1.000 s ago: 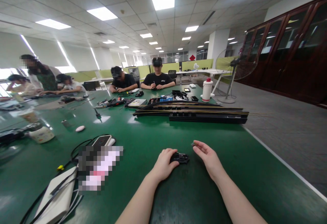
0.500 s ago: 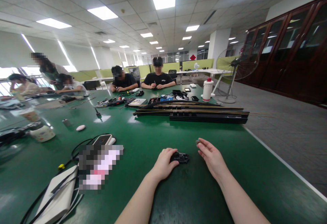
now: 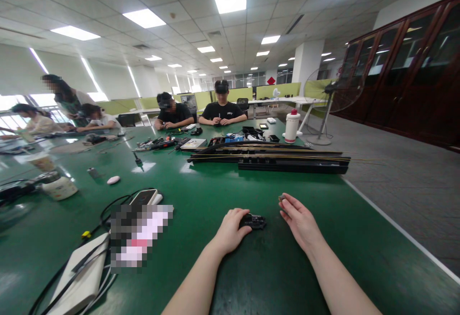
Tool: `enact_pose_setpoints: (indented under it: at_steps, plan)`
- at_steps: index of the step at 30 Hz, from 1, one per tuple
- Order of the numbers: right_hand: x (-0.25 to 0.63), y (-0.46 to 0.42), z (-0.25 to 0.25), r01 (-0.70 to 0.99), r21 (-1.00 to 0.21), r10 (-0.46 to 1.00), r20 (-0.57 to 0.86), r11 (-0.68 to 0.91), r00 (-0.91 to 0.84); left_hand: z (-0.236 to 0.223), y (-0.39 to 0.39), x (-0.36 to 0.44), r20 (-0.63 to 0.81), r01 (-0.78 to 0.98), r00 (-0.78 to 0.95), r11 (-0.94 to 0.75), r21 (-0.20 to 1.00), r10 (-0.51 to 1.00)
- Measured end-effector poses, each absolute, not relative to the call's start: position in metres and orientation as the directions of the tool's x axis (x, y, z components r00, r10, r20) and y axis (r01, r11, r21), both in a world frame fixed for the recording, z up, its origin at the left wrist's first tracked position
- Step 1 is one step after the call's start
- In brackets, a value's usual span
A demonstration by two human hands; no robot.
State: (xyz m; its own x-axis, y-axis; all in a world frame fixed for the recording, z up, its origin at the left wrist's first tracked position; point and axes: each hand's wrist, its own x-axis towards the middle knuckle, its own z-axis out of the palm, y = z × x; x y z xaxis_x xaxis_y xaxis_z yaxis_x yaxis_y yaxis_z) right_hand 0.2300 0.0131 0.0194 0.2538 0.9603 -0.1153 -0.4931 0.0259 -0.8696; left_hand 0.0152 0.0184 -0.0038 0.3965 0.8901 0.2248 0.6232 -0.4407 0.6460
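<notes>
White lettering on a person's black T-shirt (image 3: 228, 112) is too small to read, as are the marks on the white bottle (image 3: 291, 128) with a red cap. A blurred patch (image 3: 138, 238) of square pixels covers something at the left.

Two bare hands are over a smooth, glossy green tabletop (image 3: 194, 200). The left hand (image 3: 228, 231) has its fingers closed around the near end of one small black part (image 3: 256, 222), uneven in shape with a shiny metal strip on top, lying on the tabletop. The right hand (image 3: 299, 220), well apart from the part, pinches one tiny grey piece (image 3: 281, 198) between its fingertips, raised above the tabletop.

Beyond the hands lie long, straight black rails (image 3: 294, 165), with several thin yellow rods (image 3: 266, 156) along them. The bottle stands behind these. To the left are one pink oval (image 3: 113, 180), one short metal cylinder (image 3: 93, 173) and one flat, off-white slab (image 3: 78, 272) with cables across it. Two people in black tops sit opposite; three more are at the far left.
</notes>
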Motion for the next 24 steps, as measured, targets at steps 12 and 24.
enact_pose_setpoints:
  at_steps: [12, 24]
  plan:
    - [0.223, 0.013, 0.017, -0.385, -0.923, 0.962, -0.117, -0.014, 0.245, 0.000, 0.017, 0.016, 0.211, 0.627, 0.394, -0.429, 0.650, 0.895]
    - [0.204, 0.008, 0.013, -0.052, -0.998, 0.999, 0.027, 0.028, 0.023, -0.001, 0.017, 0.016, 0.222, 0.639, 0.401, -0.445, 0.627, 0.889]
